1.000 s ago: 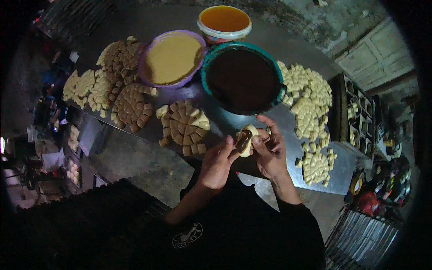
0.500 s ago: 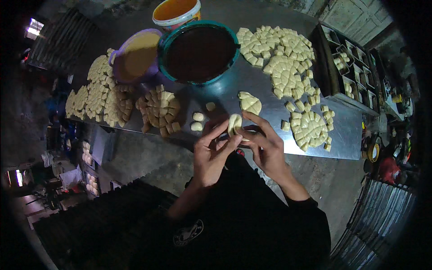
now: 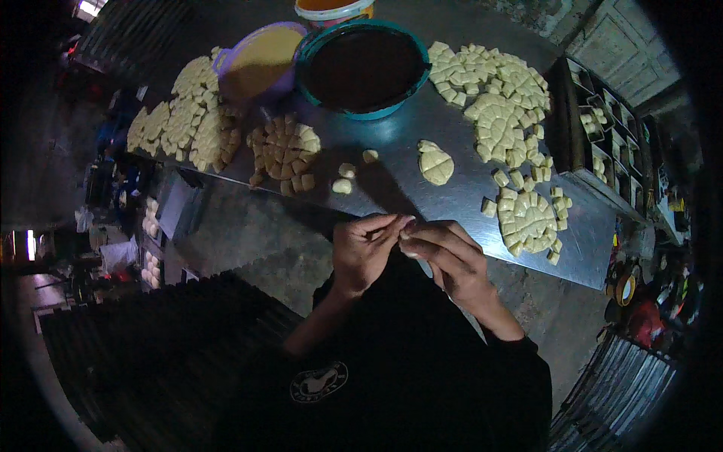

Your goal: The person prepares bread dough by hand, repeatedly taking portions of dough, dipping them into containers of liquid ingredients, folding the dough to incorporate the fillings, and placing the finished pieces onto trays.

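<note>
Pale cream dough piece (image 3: 411,255) is located between the fingertips of both hands, before the near edge of the metal desk (image 3: 584,248); its form is mostly hidden. Left hand (image 3: 365,252): fingers bent, tips pinched together, almost no gap, on the piece's left. Right hand (image 3: 456,264): fingers curled, tips drawn in on its right; thumb contact cannot be told.

Handling, as judged: light, soft, probably tacky, easily dented or torn; best taken by the edges under light fingertip pressure.

Count: one piece held; three small rounded dough lumps (image 3: 347,171) near the front edge; one flat, scored pale dough round (image 3: 436,163), well apart from them; one round teal basin (image 3: 376,114) with dark brown filling (image 3: 365,69); one purple basin (image 3: 285,83) with tan filling (image 3: 263,53); one white-rimmed bucket (image 3: 335,15). One brown-and-cream cut dough cluster (image 3: 282,151) lies left of the lumps. Cut pieces in the pale dough clusters (image 3: 508,113) are too crowded to count.
</note>
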`<action>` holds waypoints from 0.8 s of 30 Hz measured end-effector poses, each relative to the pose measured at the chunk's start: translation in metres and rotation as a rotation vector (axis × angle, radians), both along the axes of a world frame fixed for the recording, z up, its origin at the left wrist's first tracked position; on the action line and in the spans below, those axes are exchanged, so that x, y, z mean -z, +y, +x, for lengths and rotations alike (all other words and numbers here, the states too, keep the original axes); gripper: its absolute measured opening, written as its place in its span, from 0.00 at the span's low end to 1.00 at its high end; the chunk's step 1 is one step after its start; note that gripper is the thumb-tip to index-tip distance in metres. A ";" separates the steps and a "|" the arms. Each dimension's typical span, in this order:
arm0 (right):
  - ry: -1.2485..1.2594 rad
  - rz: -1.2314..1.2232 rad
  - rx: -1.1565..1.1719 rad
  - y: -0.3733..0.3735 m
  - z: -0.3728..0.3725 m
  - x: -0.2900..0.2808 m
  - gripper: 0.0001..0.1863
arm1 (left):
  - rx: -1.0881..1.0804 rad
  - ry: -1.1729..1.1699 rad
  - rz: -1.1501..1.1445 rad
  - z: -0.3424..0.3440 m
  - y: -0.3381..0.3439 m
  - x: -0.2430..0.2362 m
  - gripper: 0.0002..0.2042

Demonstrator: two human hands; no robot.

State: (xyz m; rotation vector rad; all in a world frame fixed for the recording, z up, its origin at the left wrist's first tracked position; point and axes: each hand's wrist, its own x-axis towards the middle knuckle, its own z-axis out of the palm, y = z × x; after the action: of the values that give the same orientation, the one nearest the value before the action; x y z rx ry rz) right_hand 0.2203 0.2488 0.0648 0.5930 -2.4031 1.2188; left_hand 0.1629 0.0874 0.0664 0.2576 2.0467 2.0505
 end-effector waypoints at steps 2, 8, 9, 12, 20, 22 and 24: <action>-0.031 -0.130 -0.070 -0.009 -0.004 0.002 0.12 | 0.014 0.097 -0.292 0.003 -0.015 -0.004 0.07; -0.158 -0.152 -0.112 -0.048 -0.005 0.005 0.11 | 0.101 -0.201 -0.285 0.028 -0.074 0.003 0.11; -0.118 -0.168 -0.035 -0.055 -0.006 0.007 0.10 | 0.133 -0.212 -0.182 0.026 -0.079 0.005 0.12; -0.383 -0.408 0.024 -0.066 -0.016 0.010 0.10 | 0.185 -0.231 -0.094 0.014 -0.091 0.009 0.14; -0.301 -0.020 -0.059 -0.080 -0.065 -0.001 0.26 | 0.256 -0.392 0.057 -0.052 -0.106 0.036 0.17; -0.319 0.078 0.024 -0.086 -0.075 0.002 0.29 | 0.314 -0.572 0.170 -0.065 -0.110 0.036 0.18; -0.329 0.168 0.091 -0.095 -0.086 0.005 0.29 | 0.454 -0.445 0.135 -0.075 -0.118 0.045 0.19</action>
State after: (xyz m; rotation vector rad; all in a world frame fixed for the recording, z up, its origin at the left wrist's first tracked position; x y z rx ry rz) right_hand 0.1348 0.1542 0.0597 0.3466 -2.7928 1.1597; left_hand 0.0879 -0.0307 0.0216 0.2366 1.4349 1.7682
